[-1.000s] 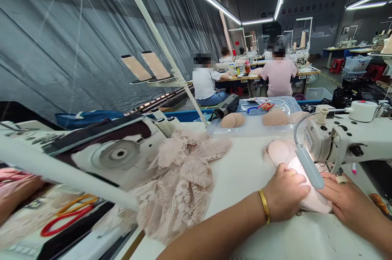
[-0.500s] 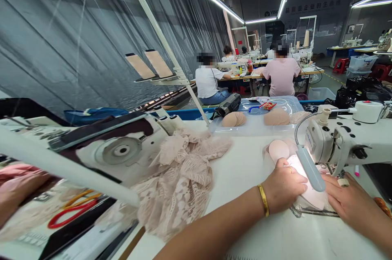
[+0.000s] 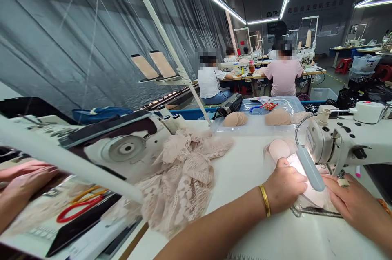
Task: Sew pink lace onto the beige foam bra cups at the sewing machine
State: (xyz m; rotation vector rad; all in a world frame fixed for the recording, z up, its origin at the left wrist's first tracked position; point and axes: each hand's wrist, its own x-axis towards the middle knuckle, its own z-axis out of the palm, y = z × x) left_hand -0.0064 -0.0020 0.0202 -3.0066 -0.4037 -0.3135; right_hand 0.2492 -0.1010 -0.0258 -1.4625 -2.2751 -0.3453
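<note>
My left hand (image 3: 284,186), with a gold bangle at the wrist and a ring, has its fingers curled and closed on a pale beige bra cup (image 3: 315,198). My right hand (image 3: 352,198) lies with outstretched fingers against the cup's right side, its fingertips partly behind the lamp. The cup rests at the head of a white sewing machine (image 3: 320,139), brightly lit. A grey lamp (image 3: 310,169) on a bendable neck hides the middle of the cup and the needle area. Just beyond my left hand is a round beige pad (image 3: 278,149).
Crumpled beige lace (image 3: 183,178) lies left of my arm. Behind it stand a slanting thread stand with cones (image 3: 162,64) and another machine. A clear plastic tray (image 3: 254,129) holds stacked pads. At far left, another person's hands (image 3: 27,182) are near red-handled scissors (image 3: 79,209).
The view has shifted slightly, so the background and left-hand machine sit a little further right. My hands and the bra cup stay almost in place. More of the other person's hands shows at left.
</note>
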